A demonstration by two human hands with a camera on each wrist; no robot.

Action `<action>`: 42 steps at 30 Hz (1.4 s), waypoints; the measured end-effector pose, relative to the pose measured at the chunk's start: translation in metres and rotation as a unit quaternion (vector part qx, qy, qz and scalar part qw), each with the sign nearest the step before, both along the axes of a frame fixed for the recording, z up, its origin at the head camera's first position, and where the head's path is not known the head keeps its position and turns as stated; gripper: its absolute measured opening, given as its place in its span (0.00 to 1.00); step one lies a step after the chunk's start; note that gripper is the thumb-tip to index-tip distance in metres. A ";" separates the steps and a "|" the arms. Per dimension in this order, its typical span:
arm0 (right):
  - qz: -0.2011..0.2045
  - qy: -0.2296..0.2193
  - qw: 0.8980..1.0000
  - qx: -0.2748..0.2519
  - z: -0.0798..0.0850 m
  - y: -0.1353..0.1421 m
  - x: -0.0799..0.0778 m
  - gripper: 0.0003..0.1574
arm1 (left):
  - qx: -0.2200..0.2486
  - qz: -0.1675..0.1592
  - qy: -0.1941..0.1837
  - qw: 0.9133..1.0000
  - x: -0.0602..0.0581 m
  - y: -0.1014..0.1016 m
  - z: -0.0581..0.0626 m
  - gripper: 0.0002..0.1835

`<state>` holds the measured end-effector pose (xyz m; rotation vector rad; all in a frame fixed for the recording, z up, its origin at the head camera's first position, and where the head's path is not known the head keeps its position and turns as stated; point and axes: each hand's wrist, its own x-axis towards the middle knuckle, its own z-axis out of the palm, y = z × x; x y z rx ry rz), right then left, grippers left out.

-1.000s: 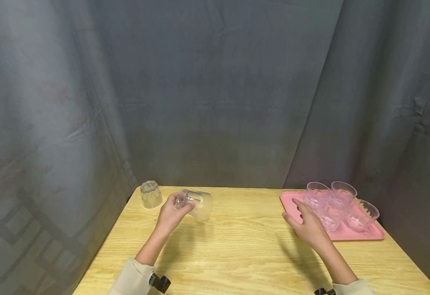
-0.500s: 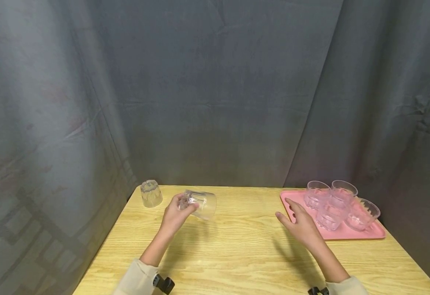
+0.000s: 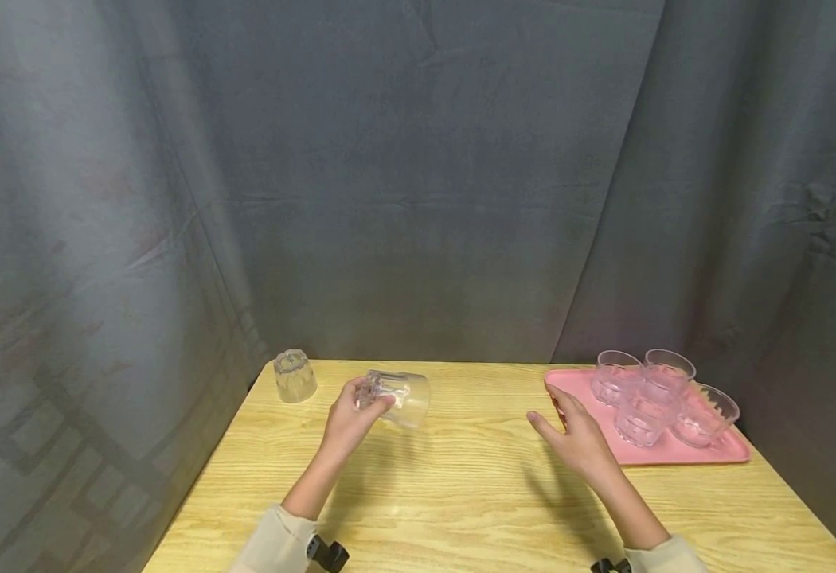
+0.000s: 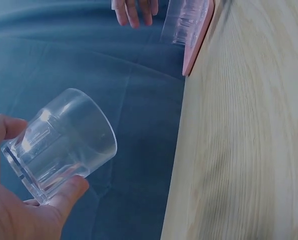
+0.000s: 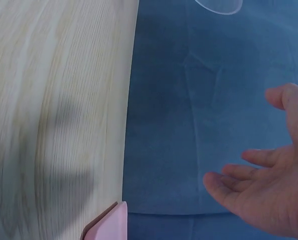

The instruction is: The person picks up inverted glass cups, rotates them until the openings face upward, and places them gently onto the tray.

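A clear plastic cup [image 3: 409, 398] lies on its side in the air above the table, its mouth turned to the right. My left hand [image 3: 349, 420] grips it near the base; in the left wrist view the thumb and fingers hold the cup [image 4: 71, 140] from opposite sides. My right hand [image 3: 581, 440] hovers by the left edge of the pink tray [image 3: 629, 455], holding nothing. Its fingers are spread and relaxed in the right wrist view, palm [image 5: 276, 200] showing.
On the tray stand several clear cups [image 3: 640, 419], close together with mouths up. Another clear cup [image 3: 294, 377] is upside down at the table's back left corner. Grey curtains [image 3: 418, 183] hang behind and beside the wooden table [image 3: 454, 493].
My left hand has carried the cup slightly to the right. My right hand has drifted left, away from the cups on the tray.
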<state>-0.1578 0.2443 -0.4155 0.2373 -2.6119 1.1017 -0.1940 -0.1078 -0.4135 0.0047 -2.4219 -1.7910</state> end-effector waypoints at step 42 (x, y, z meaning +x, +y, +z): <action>0.024 -0.059 0.996 -0.057 0.006 -0.025 0.002 0.44 | 0.084 -0.033 0.010 0.996 0.007 0.036 0.001 0.40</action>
